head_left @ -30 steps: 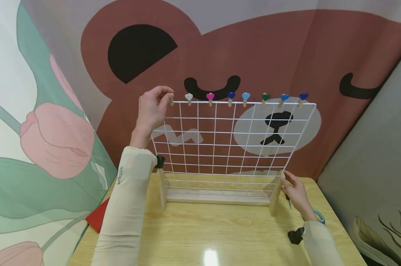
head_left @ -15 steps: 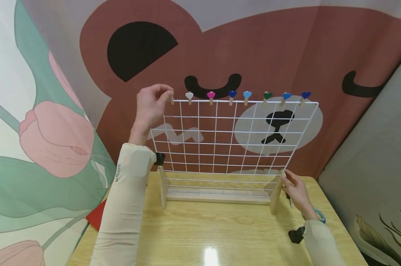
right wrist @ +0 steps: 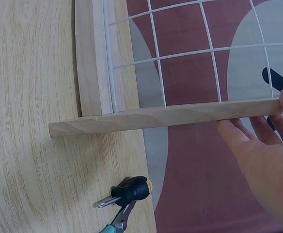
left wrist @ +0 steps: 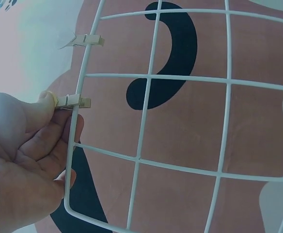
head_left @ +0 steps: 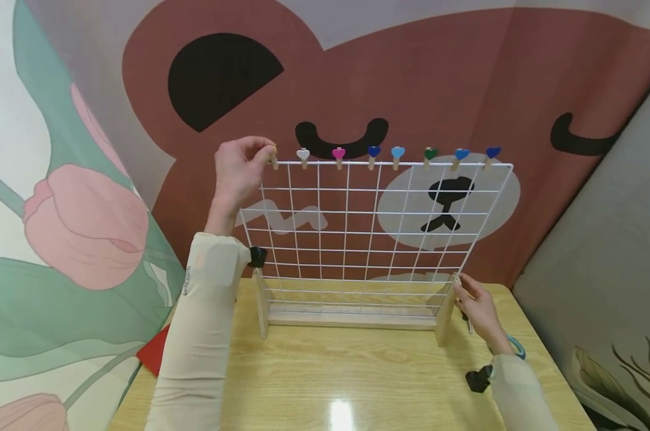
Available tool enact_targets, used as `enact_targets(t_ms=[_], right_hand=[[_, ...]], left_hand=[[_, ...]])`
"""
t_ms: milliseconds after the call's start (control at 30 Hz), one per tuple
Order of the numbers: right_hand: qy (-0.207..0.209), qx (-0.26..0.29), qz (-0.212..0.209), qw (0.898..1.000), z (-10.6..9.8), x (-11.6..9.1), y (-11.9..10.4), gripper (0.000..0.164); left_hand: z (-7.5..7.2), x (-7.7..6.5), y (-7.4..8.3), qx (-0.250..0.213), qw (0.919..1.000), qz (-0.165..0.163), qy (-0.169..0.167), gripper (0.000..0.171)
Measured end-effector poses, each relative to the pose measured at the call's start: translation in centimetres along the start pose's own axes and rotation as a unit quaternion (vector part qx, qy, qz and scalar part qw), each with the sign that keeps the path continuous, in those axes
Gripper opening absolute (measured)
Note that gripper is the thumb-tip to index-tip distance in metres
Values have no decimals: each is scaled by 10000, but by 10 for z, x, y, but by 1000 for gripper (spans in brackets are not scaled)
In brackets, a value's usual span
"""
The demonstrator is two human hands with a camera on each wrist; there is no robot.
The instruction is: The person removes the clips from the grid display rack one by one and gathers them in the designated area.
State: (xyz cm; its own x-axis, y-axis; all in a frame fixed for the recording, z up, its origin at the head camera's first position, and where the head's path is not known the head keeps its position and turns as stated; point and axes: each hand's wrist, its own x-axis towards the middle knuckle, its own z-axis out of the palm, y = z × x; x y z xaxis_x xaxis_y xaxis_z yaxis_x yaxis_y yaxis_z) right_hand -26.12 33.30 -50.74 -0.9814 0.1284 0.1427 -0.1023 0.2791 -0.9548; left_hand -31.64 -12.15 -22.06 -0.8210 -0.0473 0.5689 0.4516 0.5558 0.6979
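With thumb and fingertips my left hand [head_left: 241, 167] pinches a small wooden clothespin [left wrist: 72, 101] at the left end of the top wire of a white wire grid [left wrist: 224, 121]. My fingers mostly cover its front. Along the same wire sit several heart-topped clothespins, among them a white one [head_left: 303, 154], a pink one [head_left: 338, 154] and a green one [head_left: 430, 154]. The grid stands upright in a wooden stand [head_left: 352, 322]. Low on the right, my right hand [right wrist: 267, 155] grips the upper end of the stand's right post [right wrist: 146, 116], thumb and fingers on opposite sides.
Beyond the right post, a stubby black screwdriver [right wrist: 132, 190] lies beside a teal-handled tool [right wrist: 116, 225] on the wooden table [head_left: 325, 371]. A red object [head_left: 154, 353] is at the table's left edge. A printed bear cloth [head_left: 422, 90] hangs behind the grid.
The head view shifts slightly. Both hands keep their places, the left on the clothespin and the right on the post.
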Motion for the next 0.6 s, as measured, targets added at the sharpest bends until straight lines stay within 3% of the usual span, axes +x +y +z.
enact_targets(t_ms=[367, 600], right_hand=[[-42, 16, -10, 10000, -1, 4, -3, 59], [-187, -315, 102, 9993, -3, 1, 2, 60]], left_hand=[[-2, 3, 0, 94, 9999, 20, 31, 23], [-1, 2, -1, 20, 9998, 134, 129, 23]])
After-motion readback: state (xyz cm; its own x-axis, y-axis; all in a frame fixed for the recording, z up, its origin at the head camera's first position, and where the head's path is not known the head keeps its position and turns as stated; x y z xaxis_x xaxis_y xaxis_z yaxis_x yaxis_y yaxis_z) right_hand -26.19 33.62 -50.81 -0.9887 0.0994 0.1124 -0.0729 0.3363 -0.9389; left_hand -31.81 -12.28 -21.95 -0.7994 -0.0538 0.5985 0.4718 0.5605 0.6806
